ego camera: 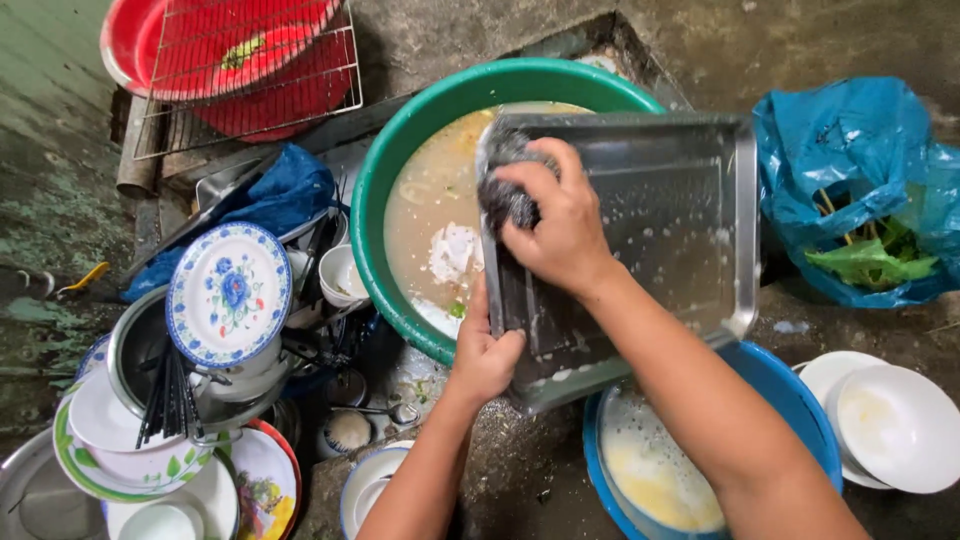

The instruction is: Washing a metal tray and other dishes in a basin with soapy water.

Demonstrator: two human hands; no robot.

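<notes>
My left hand (484, 352) grips the near left edge of a rectangular steel tray (668, 215), which is held tilted over a green basin (420, 120) of cloudy soapy water. My right hand (560, 225) presses a dark steel-wool scrubber (505, 195) against the tray's left inner side. Soap suds streak the tray's bottom.
A blue basin (790, 395) with sudsy water lies under the tray. White bowls (895, 425) stack at the right, beside a blue plastic bag (860, 150) with greens. A pile of plates, bowls, a pot and chopsticks (200, 360) sits at the left. A red basin under a wire rack (240, 60) is at the top left.
</notes>
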